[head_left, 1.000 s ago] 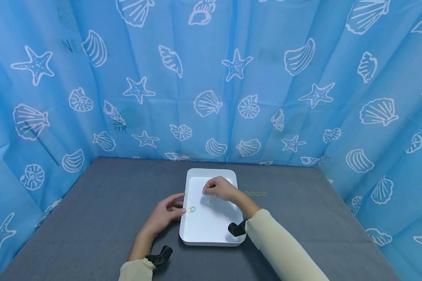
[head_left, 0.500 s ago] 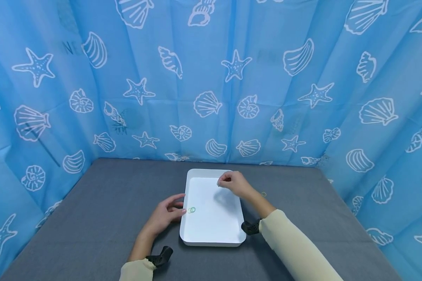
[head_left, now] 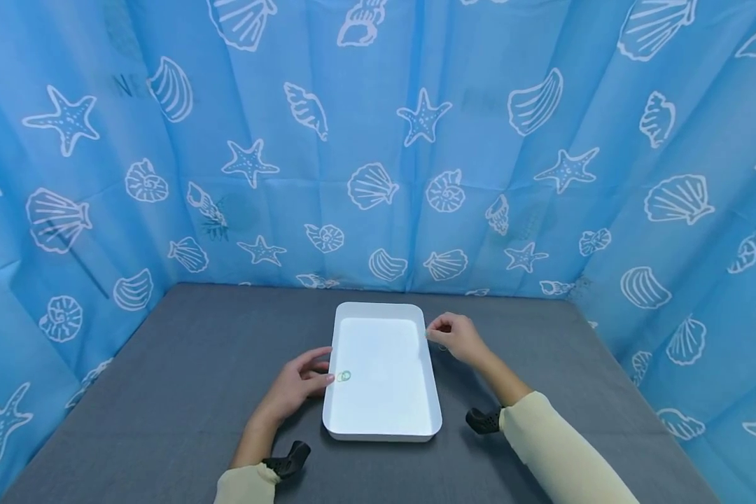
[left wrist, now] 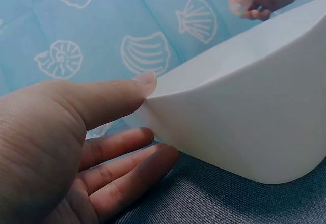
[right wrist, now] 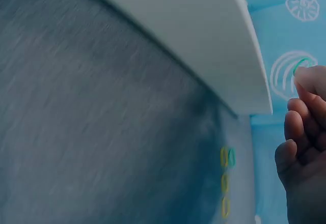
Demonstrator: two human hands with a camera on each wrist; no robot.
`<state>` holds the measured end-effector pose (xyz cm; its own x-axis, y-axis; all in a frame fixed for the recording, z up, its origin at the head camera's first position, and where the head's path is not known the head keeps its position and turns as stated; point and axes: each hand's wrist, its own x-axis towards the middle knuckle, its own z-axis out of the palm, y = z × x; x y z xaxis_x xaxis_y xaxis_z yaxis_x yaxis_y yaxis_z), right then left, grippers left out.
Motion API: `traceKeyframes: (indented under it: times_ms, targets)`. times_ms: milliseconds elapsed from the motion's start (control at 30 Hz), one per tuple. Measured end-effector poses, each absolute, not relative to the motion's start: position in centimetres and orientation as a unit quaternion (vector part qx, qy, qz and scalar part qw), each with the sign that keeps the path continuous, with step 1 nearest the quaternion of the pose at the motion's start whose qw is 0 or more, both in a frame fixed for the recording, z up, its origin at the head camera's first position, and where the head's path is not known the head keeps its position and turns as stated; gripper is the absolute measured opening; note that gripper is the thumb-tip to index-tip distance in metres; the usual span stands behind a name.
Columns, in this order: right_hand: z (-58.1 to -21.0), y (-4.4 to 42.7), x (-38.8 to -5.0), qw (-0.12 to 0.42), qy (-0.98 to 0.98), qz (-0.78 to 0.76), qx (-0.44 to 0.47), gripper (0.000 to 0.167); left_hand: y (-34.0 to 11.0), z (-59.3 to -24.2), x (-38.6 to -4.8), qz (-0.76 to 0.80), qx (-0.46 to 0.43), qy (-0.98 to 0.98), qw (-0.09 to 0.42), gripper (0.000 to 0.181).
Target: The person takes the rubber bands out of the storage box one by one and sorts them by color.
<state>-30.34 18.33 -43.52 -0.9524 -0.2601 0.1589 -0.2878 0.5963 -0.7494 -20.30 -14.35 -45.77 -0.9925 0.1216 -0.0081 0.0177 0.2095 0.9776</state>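
Note:
A white tray [head_left: 384,413] lies on the grey cloth, with a green ring [head_left: 346,376] and a paler yellowish one touching or overlapping inside near its left wall. My left hand [head_left: 296,385] is at that wall; in the left wrist view its thumb [left wrist: 145,84] rests on the rim and the other fingers extend loosely beside the outer side. Just beyond the tray's right edge, my right hand [head_left: 460,338] pinches a thin green ring [right wrist: 300,65] between thumb and fingertip, above the cloth.
In the right wrist view several rings lie on the cloth right of the tray: yellow ones [right wrist: 225,182] in a row and a green one [right wrist: 232,157] beside the first. A blue shell-patterned curtain [head_left: 378,140] stands behind and at both sides.
My right hand has moved from above the tray's middle to the right, past its right edge, fingertips still pinched. The left hand and the tray have stayed in place.

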Motion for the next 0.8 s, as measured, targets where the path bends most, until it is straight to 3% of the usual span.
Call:
traceKeyframes:
  times_ms: [333,800]
  targets:
    - [-44.7,21.2,-29.1,0.088,-0.890,0.416,0.163,0.009,-14.8,-48.4,-21.9,0.614,0.032,0.787,0.036,0.054]
    - [-45.9,24.4,-27.8,0.080,-0.932,0.349,0.053,0.010,-15.0,-48.3,-21.8,0.631,0.039,0.774,0.049,0.055]
